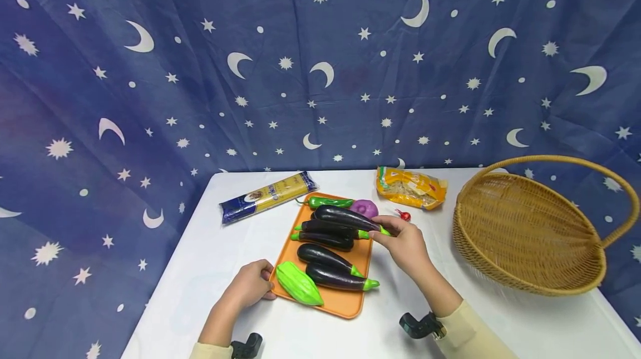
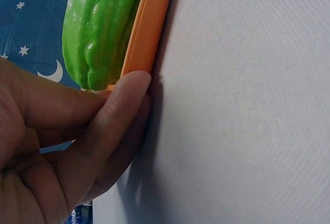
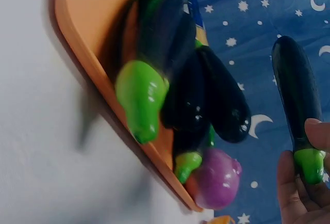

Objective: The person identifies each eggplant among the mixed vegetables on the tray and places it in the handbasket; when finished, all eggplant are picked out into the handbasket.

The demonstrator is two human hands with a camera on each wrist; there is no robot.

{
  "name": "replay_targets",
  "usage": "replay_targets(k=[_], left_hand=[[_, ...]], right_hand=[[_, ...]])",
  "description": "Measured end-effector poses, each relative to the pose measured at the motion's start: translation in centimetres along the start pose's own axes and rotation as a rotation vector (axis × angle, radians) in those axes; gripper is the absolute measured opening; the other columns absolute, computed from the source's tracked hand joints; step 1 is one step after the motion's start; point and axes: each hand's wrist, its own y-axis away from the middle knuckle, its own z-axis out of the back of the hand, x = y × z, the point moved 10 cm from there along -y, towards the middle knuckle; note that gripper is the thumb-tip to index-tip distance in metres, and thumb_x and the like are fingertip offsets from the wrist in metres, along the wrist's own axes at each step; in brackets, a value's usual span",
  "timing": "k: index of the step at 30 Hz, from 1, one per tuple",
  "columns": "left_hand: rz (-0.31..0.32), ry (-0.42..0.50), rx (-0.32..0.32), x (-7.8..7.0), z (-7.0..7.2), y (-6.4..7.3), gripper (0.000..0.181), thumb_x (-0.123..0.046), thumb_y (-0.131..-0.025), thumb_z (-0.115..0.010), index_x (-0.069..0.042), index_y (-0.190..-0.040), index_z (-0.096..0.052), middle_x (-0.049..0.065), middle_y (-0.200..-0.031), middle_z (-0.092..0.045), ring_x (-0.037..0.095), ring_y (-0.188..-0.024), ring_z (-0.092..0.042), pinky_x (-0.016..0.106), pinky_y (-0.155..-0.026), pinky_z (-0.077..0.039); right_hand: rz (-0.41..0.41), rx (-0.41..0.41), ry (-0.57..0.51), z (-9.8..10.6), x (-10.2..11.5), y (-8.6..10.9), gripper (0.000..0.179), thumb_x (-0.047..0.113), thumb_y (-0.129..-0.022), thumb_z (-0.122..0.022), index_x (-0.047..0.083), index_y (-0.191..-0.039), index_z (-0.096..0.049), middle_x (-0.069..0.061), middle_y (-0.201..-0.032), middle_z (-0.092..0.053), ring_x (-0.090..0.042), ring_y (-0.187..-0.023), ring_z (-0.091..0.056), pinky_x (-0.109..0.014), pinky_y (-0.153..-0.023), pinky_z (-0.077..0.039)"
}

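My right hand [image 1: 407, 245] pinches an eggplant [image 3: 296, 90] near its green stem end. In the head view that eggplant is over the far part of an orange tray [image 1: 345, 308]. My left hand [image 1: 252, 283] grips the tray's near-left corner between thumb and fingers. Beside that corner lies a bright green ridged vegetable [image 1: 299, 283]. Several more eggplants [image 1: 333, 278] lie across the tray, some partly covering others. At its far end are a green pepper [image 1: 328, 202] and a purple onion [image 1: 364, 208], partly hidden by the held eggplant.
A blue and yellow pasta packet [image 1: 267, 197] lies left of the tray. Beyond it on the right are an orange food bag [image 1: 410, 187] and a small red object [image 1: 403, 215]. A handled wicker basket [image 1: 526, 231] stands at the table's right side, before a blue curtain [image 1: 350, 69].
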Motion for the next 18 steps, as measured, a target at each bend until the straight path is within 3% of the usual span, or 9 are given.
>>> replay_targets(k=[18], left_hand=[[0.011, 0.016, 0.016, 0.1, -0.1, -0.1, 0.036, 0.008, -0.082, -0.067, 0.010, -0.117, -0.060, 0.011, -0.092, -0.055, 0.013, -0.064, -0.066, 0.029, -0.057, -0.060]], right_hand=[[0.031, -0.069, 0.042, 3.5, 0.4, -0.4, 0.032, 0.016, -0.087, -0.080, 0.010, -0.118, -0.073, -0.010, -0.115, -0.072, -0.025, -0.108, -0.067, -0.039, -0.094, -0.058]])
